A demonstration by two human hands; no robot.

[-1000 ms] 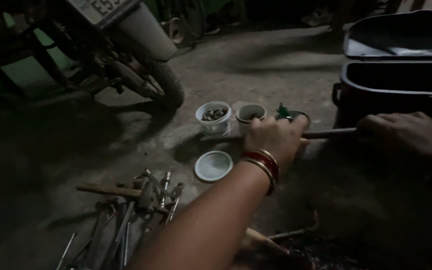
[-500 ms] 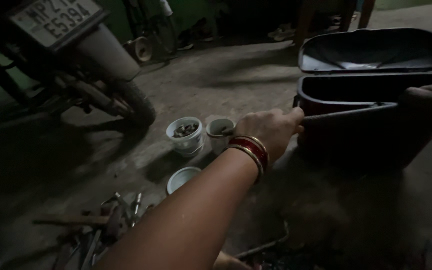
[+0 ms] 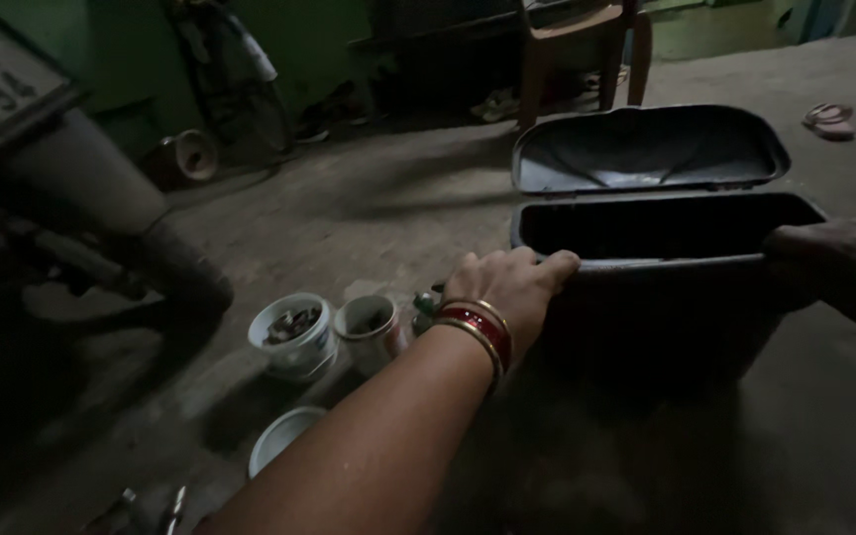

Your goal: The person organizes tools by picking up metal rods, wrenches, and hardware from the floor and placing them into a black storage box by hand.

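Observation:
My left hand [image 3: 507, 287], with red and gold bangles on the wrist, is closed around one end of a thin metal rod [image 3: 666, 264]. At the right edge my right hand [image 3: 834, 263] grips the rod's other end. The rod lies level along the front rim of an open black plastic box [image 3: 661, 223]. The box's lid [image 3: 646, 149] stands tilted back behind it. Its inside is dark, so I cannot tell what it holds.
A motorcycle's rear wheel [image 3: 180, 267] and mudguard fill the left. Two white tubs [image 3: 294, 332] [image 3: 369, 322] with small metal parts and a loose lid [image 3: 279, 441] sit on the concrete floor. Tools [image 3: 151, 505] lie bottom left. A chair [image 3: 577, 40] and a sandal [image 3: 829, 117] are far back.
Both hands have carried the rod up and away from the tubs to the box's front rim. The view has tilted up, pushing tubs and tools down-left.

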